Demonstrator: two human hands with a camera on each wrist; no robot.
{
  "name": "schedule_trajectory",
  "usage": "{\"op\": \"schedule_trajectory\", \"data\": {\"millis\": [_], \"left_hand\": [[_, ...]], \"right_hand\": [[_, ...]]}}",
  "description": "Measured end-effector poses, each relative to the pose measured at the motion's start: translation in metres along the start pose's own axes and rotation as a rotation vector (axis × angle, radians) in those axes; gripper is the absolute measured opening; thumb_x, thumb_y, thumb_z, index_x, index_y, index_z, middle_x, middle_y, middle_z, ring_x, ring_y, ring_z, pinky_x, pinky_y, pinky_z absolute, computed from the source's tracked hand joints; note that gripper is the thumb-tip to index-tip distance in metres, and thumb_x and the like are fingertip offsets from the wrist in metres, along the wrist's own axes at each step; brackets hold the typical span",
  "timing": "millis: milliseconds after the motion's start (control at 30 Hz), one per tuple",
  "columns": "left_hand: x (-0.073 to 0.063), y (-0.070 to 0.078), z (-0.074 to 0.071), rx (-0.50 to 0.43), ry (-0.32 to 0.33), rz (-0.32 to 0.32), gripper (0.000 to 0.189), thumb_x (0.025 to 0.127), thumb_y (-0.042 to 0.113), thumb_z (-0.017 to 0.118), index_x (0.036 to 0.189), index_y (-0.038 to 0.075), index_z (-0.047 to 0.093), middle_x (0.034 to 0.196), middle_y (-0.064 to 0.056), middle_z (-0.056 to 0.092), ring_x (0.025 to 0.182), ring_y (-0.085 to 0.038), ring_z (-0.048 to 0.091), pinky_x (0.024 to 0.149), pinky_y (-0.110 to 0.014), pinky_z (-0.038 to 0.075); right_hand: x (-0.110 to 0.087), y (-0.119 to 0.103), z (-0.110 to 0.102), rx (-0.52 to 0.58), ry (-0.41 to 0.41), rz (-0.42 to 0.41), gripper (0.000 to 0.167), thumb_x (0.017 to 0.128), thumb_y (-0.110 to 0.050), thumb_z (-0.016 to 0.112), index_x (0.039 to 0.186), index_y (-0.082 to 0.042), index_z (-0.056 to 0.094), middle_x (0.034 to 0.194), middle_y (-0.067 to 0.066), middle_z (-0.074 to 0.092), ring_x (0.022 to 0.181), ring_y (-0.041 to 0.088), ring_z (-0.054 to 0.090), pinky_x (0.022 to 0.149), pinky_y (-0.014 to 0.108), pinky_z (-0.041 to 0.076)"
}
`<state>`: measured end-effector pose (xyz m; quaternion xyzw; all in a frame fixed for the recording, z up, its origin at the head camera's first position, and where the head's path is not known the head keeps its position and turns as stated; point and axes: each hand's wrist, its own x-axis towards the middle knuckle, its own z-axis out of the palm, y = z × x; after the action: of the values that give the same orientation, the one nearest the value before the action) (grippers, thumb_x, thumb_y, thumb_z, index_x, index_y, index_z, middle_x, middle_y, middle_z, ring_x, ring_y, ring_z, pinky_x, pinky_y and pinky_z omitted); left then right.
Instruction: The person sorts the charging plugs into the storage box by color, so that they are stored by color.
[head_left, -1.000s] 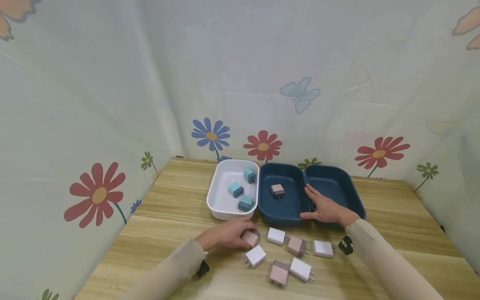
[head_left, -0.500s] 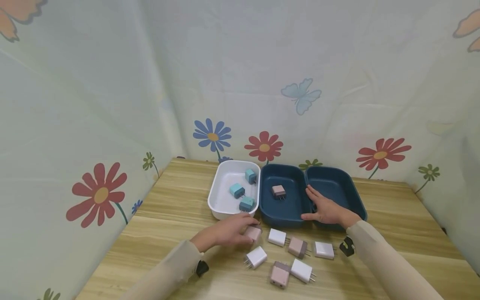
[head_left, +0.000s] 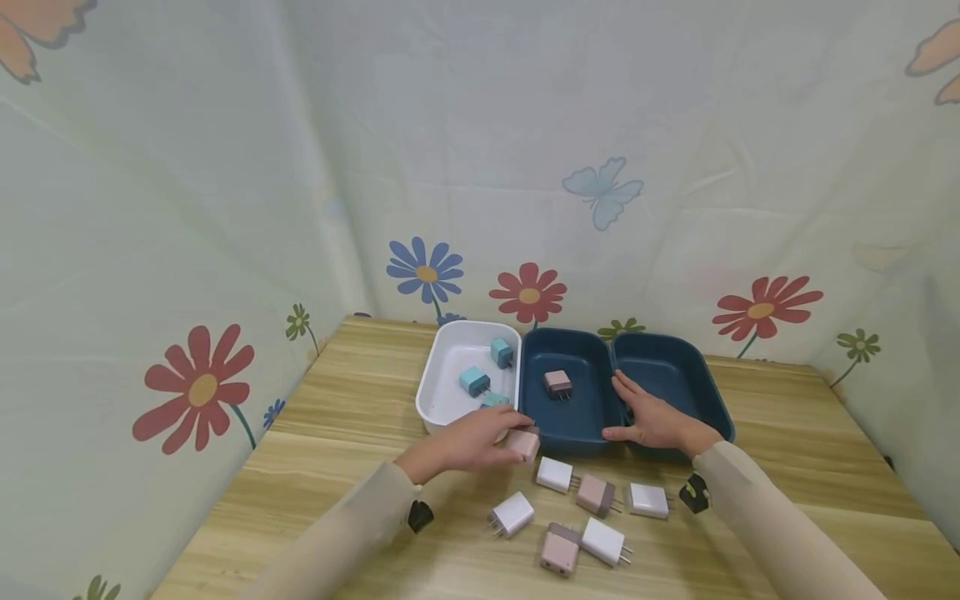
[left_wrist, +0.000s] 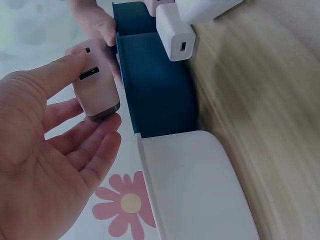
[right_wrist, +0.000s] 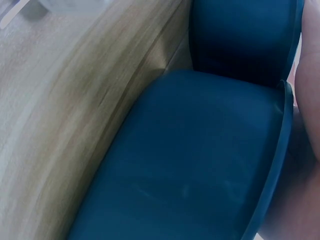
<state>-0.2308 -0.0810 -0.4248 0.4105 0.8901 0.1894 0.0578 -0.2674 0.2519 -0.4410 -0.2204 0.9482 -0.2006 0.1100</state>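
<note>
My left hand (head_left: 472, 442) pinches a pink charger plug (head_left: 523, 444) between thumb and fingers. In the left wrist view that charger (left_wrist: 97, 82) shows its port end, held above the rims. It is just in front of the white tray (head_left: 427, 392) and the middle blue tray (head_left: 573, 442). My right hand (head_left: 656, 421) rests over the adjoining rims of the middle and right blue trays (head_left: 705, 392), fingers and thumb spread. Another pink charger (head_left: 557, 383) lies in the middle tray. Three teal chargers (head_left: 474, 381) lie in the white tray, one partly hidden by my left hand.
Several white chargers (head_left: 512, 514) lie on the wooden table (head_left: 352, 400) in front of the trays. Two pink chargers (head_left: 596, 494) lie among them, prongs sticking out. A flowered cloth (head_left: 480, 167) hangs behind the table.
My left hand has lifted the pink charger off the table and carried it forward and right, to the tray fronts. The right hand has stayed in place.
</note>
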Motion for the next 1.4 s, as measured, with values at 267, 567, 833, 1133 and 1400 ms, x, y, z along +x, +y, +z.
{"op": "schedule_trajectory", "data": {"millis": [267,567,833,1133,1400], "left_hand": [[0.016,0.004,-0.004,-0.009,0.011,-0.028,0.05,0.09,0.037,0.063,0.132,0.012,0.054,0.124,-0.002,0.054,0.103,-0.012,0.053,0.086,-0.023,0.045],[0.036,0.003,-0.004,-0.009,0.023,-0.11,0.054,0.089,0.042,0.064,0.134,0.014,0.053,0.123,-0.001,0.054,0.099,-0.009,0.052,0.087,-0.023,0.045],[0.046,-0.003,0.003,0.024,0.022,-0.126,0.053,0.09,0.043,0.062,0.133,0.014,0.053,0.121,-0.002,0.055,0.098,-0.011,0.051,0.088,-0.026,0.045],[0.056,-0.005,0.005,0.041,0.038,-0.135,0.054,0.09,0.043,0.061,0.134,0.014,0.052,0.119,-0.002,0.055,0.099,-0.012,0.051,0.091,-0.027,0.044],[0.061,-0.005,0.008,0.036,0.063,-0.15,0.056,0.088,0.045,0.063,0.133,0.012,0.053,0.118,-0.002,0.055,0.099,-0.012,0.051,0.093,-0.027,0.044]], "right_hand": [[0.0,0.001,0.001,0.007,-0.001,-0.001,0.1,0.083,-0.048,0.068,0.148,0.005,0.013,0.155,0.023,0.005,0.134,0.044,0.026,0.102,0.057,0.029],[0.002,0.005,0.003,-0.003,0.007,0.004,0.103,0.081,-0.052,0.067,0.149,0.004,0.014,0.155,0.021,0.006,0.133,0.043,0.027,0.102,0.057,0.029],[0.004,0.007,0.003,-0.001,0.01,-0.004,0.102,0.082,-0.051,0.068,0.148,0.004,0.014,0.155,0.022,0.006,0.133,0.044,0.027,0.102,0.057,0.029],[0.004,0.006,0.002,-0.007,0.015,0.005,0.103,0.081,-0.052,0.068,0.149,0.003,0.014,0.155,0.022,0.005,0.134,0.044,0.025,0.102,0.057,0.028],[0.003,0.004,0.002,-0.002,0.012,0.015,0.103,0.081,-0.051,0.068,0.149,0.004,0.014,0.155,0.022,0.005,0.134,0.044,0.025,0.103,0.057,0.028]]}}
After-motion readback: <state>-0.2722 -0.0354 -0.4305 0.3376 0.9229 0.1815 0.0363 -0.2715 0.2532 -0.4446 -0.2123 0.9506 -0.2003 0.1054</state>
